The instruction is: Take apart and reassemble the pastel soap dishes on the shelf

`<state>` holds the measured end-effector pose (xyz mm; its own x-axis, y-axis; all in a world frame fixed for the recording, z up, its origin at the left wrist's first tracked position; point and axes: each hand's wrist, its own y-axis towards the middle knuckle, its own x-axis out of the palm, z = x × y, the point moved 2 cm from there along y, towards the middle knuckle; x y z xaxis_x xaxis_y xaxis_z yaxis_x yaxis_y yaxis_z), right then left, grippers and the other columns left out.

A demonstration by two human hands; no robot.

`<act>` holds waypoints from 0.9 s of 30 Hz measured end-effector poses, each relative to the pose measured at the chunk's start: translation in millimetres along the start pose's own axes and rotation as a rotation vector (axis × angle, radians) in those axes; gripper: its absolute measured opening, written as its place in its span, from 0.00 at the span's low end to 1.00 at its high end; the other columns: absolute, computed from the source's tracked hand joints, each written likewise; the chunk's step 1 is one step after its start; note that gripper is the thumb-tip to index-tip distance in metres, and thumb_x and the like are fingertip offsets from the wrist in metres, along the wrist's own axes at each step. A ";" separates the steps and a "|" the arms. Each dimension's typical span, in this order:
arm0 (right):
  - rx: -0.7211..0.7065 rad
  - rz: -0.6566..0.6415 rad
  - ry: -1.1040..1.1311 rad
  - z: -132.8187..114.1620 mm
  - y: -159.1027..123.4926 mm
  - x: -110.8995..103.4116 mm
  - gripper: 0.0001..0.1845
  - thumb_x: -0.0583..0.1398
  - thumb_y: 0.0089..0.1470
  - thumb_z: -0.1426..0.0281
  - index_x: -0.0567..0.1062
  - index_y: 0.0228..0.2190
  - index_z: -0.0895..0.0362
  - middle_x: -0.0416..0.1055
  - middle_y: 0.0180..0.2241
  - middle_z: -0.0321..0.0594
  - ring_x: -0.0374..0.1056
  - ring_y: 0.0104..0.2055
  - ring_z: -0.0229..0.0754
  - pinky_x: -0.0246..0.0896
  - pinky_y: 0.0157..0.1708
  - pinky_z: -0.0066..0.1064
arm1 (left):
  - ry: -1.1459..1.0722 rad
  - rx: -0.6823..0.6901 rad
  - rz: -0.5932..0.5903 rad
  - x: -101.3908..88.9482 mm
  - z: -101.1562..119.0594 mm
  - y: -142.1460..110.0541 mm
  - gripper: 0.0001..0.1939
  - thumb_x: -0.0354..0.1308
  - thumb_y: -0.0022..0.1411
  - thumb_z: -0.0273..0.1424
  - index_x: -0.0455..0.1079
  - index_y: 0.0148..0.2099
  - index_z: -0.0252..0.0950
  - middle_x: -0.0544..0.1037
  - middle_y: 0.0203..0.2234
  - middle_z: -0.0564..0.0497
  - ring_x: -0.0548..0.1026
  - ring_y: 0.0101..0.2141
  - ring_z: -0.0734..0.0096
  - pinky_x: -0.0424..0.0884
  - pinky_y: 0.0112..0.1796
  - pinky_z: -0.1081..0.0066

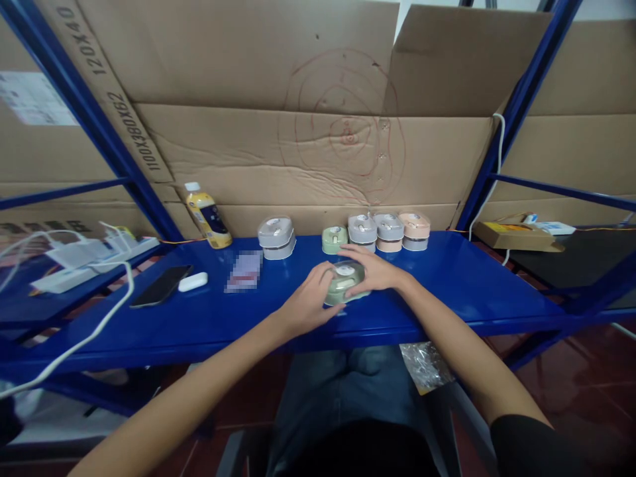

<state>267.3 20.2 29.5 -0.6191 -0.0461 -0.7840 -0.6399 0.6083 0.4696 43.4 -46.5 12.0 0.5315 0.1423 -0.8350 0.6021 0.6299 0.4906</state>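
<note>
Near the front middle of the blue shelf, a small pale-green lidded box [342,285] with a round white sticker on its clear top is held from both sides. My left hand [309,299] curls round its left side, thumb low at the front edge. From the right, my right hand [373,270] grips it, fingers over the back and thumb across the front. Just behind stands another green box [334,238]. Beside that are stacked grey boxes [362,229], a grey-and-pink stack [389,230] and a peach-topped stack [415,230].
To the left are a grey stack of boxes [276,235], a yellow bottle [211,218], a blurred-out card [244,270], a white earphone case [193,282] and a black phone [161,286]. A white cable [106,311] hangs over the left side. Cardboard [223,142] backs the shelf.
</note>
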 end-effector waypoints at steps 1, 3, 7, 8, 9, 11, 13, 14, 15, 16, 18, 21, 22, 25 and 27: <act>0.004 -0.032 0.004 -0.4 0.1 2.3 0.56 0.76 0.39 0.46 0.68 0.66 0.48 0.65 0.67 0.50 0.61 0.70 0.61 0.57 0.68 0.57 | -0.060 -0.014 0.010 0.2 -6.3 6.2 0.33 0.68 0.62 0.42 0.62 0.64 0.37 0.65 0.66 0.34 0.61 0.69 0.41 0.62 0.67 0.46; 0.020 -0.062 0.021 -0.9 0.5 5.0 0.54 0.76 0.40 0.47 0.70 0.65 0.49 0.71 0.63 0.50 0.68 0.65 0.60 0.62 0.65 0.56 | -0.165 -0.078 0.023 2.4 -22.1 19.6 0.45 0.73 0.55 0.45 0.59 0.67 0.37 0.64 0.66 0.33 0.62 0.68 0.40 0.62 0.66 0.44; 0.054 -0.011 0.091 0.9 0.1 -1.8 0.49 0.76 0.40 0.50 0.73 0.61 0.51 0.77 0.57 0.48 0.74 0.58 0.58 0.68 0.60 0.54 | -0.385 -0.119 -0.086 10.4 -46.0 38.9 0.53 0.76 0.50 0.46 0.55 0.71 0.39 0.72 0.62 0.37 0.72 0.61 0.43 0.69 0.61 0.46; 0.068 0.019 0.120 3.0 -0.8 -6.8 0.47 0.76 0.41 0.51 0.74 0.61 0.51 0.77 0.57 0.47 0.74 0.58 0.57 0.68 0.60 0.53 | -0.403 -0.125 -0.099 11.3 -49.1 40.5 0.54 0.77 0.49 0.46 0.55 0.72 0.39 0.74 0.60 0.37 0.74 0.59 0.43 0.70 0.59 0.47; 0.089 0.055 0.148 5.9 -1.9 -12.8 0.45 0.75 0.44 0.51 0.74 0.60 0.51 0.77 0.56 0.47 0.74 0.57 0.56 0.68 0.60 0.53 | -0.398 -0.130 -0.098 11.5 -51.2 40.8 0.55 0.77 0.49 0.46 0.54 0.73 0.40 0.75 0.59 0.38 0.75 0.58 0.43 0.71 0.59 0.47; 0.146 0.149 0.192 13.9 -4.8 -26.5 0.38 0.72 0.50 0.52 0.74 0.59 0.52 0.78 0.55 0.46 0.75 0.56 0.54 0.68 0.59 0.52 | -0.336 -0.123 -0.083 10.4 -52.4 38.4 0.54 0.75 0.52 0.46 0.54 0.74 0.40 0.74 0.59 0.39 0.74 0.59 0.44 0.70 0.60 0.48; 0.218 0.274 0.219 23.3 -7.5 -39.1 0.32 0.68 0.55 0.52 0.75 0.57 0.52 0.79 0.52 0.45 0.75 0.53 0.53 0.70 0.57 0.52 | -0.257 -0.082 -0.105 9.2 -50.2 34.3 0.43 0.70 0.59 0.45 0.61 0.72 0.42 0.71 0.61 0.40 0.71 0.61 0.46 0.67 0.62 0.49; 0.256 0.337 0.227 27.9 -8.6 -43.8 0.30 0.66 0.57 0.51 0.75 0.56 0.53 0.79 0.50 0.45 0.76 0.51 0.53 0.71 0.55 0.51 | -0.225 -0.057 -0.129 8.9 -48.6 32.4 0.36 0.66 0.64 0.45 0.65 0.70 0.43 0.70 0.61 0.41 0.69 0.63 0.47 0.66 0.64 0.50; 0.292 0.391 0.229 32.0 -9.4 -46.8 0.29 0.65 0.58 0.50 0.75 0.55 0.53 0.79 0.47 0.45 0.76 0.48 0.53 0.72 0.53 0.51 | -0.203 -0.036 -0.154 9.1 -47.3 31.0 0.29 0.62 0.67 0.45 0.70 0.67 0.43 0.68 0.62 0.41 0.68 0.64 0.48 0.65 0.65 0.51; 0.324 0.433 0.224 35.4 -9.9 -48.3 0.29 0.64 0.58 0.50 0.76 0.54 0.54 0.79 0.45 0.45 0.76 0.46 0.52 0.73 0.51 0.50 | -0.192 -0.022 -0.175 9.5 -46.5 30.2 0.24 0.59 0.70 0.44 0.74 0.64 0.44 0.68 0.61 0.41 0.66 0.65 0.48 0.64 0.66 0.51; 0.366 0.474 0.198 39.6 -9.7 -47.3 0.30 0.65 0.57 0.48 0.76 0.52 0.55 0.78 0.43 0.45 0.75 0.44 0.52 0.73 0.48 0.49 | -0.199 -0.018 -0.173 10.8 -48.1 30.7 0.22 0.53 0.73 0.45 0.77 0.61 0.42 0.69 0.60 0.41 0.65 0.66 0.48 0.62 0.67 0.50; 0.382 0.466 0.177 40.4 -8.5 -41.8 0.30 0.65 0.56 0.47 0.76 0.52 0.54 0.78 0.43 0.45 0.74 0.45 0.52 0.72 0.48 0.46 | -0.255 -0.092 -0.024 11.3 -60.2 33.8 0.26 0.47 0.75 0.49 0.76 0.61 0.39 0.70 0.59 0.41 0.67 0.64 0.50 0.62 0.67 0.52; 0.383 0.461 0.179 39.8 -8.2 -40.5 0.30 0.65 0.56 0.47 0.76 0.52 0.53 0.78 0.43 0.45 0.74 0.45 0.51 0.72 0.48 0.46 | -0.274 -0.142 0.061 10.3 -66.4 34.3 0.28 0.45 0.76 0.50 0.75 0.60 0.38 0.71 0.58 0.41 0.69 0.62 0.52 0.63 0.66 0.53; 0.383 0.459 0.203 37.7 -7.9 -39.7 0.30 0.64 0.57 0.46 0.76 0.52 0.53 0.77 0.42 0.43 0.74 0.44 0.50 0.72 0.47 0.44 | -0.287 -0.287 0.285 4.4 -82.8 32.0 0.31 0.37 0.77 0.50 0.75 0.56 0.35 0.74 0.55 0.40 0.72 0.58 0.54 0.66 0.64 0.54; 0.384 0.472 0.230 36.7 -7.8 -40.8 0.31 0.63 0.57 0.46 0.75 0.53 0.53 0.78 0.43 0.43 0.74 0.44 0.49 0.73 0.46 0.43 | -0.246 -0.299 0.315 0.0 -85.2 28.7 0.31 0.38 0.77 0.50 0.75 0.55 0.35 0.73 0.55 0.39 0.71 0.60 0.52 0.65 0.64 0.52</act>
<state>314.3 46.4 43.0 -0.9028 0.1530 -0.4020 -0.0934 0.8425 0.5305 9.9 36.6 4.8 0.8065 0.1993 -0.5566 0.2115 0.7819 0.5865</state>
